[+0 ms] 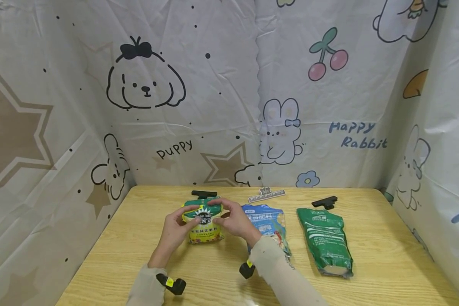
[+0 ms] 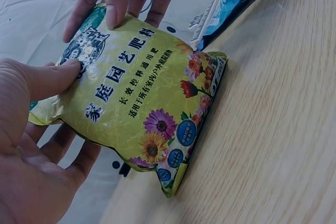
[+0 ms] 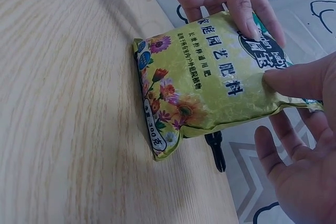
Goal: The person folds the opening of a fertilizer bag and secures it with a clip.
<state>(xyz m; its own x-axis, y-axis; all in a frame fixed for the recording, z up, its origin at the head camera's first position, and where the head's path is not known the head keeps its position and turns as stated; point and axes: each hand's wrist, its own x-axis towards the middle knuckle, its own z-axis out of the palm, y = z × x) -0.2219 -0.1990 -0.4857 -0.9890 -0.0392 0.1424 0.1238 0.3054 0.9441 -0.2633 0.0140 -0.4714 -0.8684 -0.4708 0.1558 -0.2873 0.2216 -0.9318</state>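
Both hands hold a yellow-and-green fertilizer bag (image 1: pixel 205 231) by its upper part, its flower-printed bottom edge down on the wooden table. The left hand (image 1: pixel 176 231) grips the left side, thumb on the printed front and fingers behind. On the right side, the right hand (image 1: pixel 235 219) grips it the same way. In the left wrist view the bag (image 2: pixel 131 93) leans back with its front showing. Behind it lies a black clip (image 1: pixel 204 194), partly seen in the right wrist view as a dark clip (image 3: pixel 216 150).
Right of the hands lies a blue bag (image 1: pixel 265 219), partly covered by the right forearm. A green bag (image 1: pixel 327 242) lies farther right, with a black clip (image 1: pixel 325 202) behind it. A piano-key patterned clip (image 1: pixel 267 195) sits near the back edge. Printed cloth (image 1: pixel 222 127) walls the table (image 1: pixel 390 255).
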